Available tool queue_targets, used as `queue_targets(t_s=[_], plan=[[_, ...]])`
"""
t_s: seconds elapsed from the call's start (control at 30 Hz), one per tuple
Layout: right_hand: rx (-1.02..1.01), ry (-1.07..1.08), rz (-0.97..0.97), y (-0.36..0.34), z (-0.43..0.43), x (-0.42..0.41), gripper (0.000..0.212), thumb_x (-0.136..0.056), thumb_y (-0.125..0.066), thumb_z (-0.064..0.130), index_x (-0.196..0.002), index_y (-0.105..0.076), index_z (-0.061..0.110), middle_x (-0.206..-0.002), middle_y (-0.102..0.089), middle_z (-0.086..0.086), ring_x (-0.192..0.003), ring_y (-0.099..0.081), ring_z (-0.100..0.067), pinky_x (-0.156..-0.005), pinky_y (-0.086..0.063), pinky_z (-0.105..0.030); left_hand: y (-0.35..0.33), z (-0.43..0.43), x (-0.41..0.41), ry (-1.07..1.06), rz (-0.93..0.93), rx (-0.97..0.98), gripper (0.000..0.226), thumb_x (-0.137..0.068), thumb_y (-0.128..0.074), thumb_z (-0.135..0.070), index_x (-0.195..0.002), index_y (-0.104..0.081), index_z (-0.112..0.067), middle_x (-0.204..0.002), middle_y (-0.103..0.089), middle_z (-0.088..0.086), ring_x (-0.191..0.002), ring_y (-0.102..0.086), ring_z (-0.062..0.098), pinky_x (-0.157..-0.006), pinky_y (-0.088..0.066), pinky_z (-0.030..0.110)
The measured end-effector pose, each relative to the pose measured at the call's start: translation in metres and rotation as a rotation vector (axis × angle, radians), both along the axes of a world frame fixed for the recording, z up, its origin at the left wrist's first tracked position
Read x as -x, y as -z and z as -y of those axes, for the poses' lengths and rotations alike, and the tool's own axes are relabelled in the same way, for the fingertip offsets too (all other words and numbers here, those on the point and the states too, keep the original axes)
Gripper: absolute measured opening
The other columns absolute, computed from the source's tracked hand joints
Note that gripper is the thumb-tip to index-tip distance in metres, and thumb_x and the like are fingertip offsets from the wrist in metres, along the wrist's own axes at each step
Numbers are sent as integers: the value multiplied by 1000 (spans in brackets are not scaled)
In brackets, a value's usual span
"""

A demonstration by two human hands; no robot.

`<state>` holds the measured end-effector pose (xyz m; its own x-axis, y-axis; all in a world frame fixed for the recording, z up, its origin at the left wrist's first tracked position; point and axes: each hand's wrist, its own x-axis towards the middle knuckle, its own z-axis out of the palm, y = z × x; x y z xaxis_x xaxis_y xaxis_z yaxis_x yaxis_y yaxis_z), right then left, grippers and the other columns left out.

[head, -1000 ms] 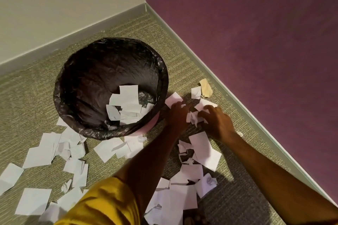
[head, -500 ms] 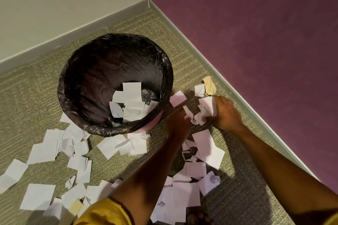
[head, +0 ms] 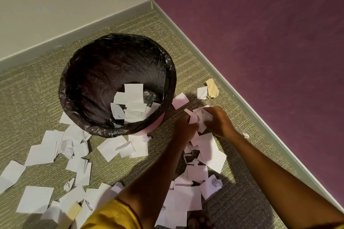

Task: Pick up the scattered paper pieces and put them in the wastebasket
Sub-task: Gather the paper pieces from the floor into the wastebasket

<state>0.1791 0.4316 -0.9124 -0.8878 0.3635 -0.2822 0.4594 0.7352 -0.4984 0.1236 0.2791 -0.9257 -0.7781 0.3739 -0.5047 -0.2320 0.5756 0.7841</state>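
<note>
Scraps now bunched into one wad (head: 202,117).
Left hand (head: 184,126) and right hand (head: 219,122) both grip it just right of the wastebasket (head: 173,80), ready to drop; many pieces (head: 37,199) litter the floor (head: 37,98).

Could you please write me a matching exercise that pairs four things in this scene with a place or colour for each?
1. crumpled paper wad
2. tan scrap
3. wastebasket liner
4. sleeve

A. black
B. yellow
C. on the carpet near the purple wall
D. gripped by the left hand and right hand

Pairs: 1-D; 2-C; 3-A; 4-B
</note>
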Motion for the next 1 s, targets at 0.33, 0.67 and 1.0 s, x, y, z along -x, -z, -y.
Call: queue_targets(t_s=[0.33, 0.67, 1.0], plan=[[648, 470, 57, -46, -3, -1, 17, -95, -67, -4, -96, -73, 12, -68, -71, 0, -43, -62, -5, -38, -48, -22, 1, 5, 2, -154, 331, -185, 34, -68, -73, -30, -101, -80, -23, -100, -80, 15, -102, -77, 39, -87, -62, 67], [775, 558, -26, -110, 2, -9, 27, -97, -71, -3, -120, -73, 13, -58, -70, 4, -40, -57, -7, -38, -43, -20, -59, -10, -7, -256, 400, -331, 31, -75, -73, -25, -105, -78, -23, -112, -78, 17, -109, -74, 40, -92, -63, 63], [728, 448, -274, -241, 6, -8, 26, -95, -75, 2, -114, -78, 20, -94, -85, -3, -76, -76, -20, -67, -64, -36, -207, 3, -2, -160, 315, -536, 46, -81, -63, -20, -126, -71, -15, -121, -75, 23, -116, -72, 45, -95, -60, 64]])
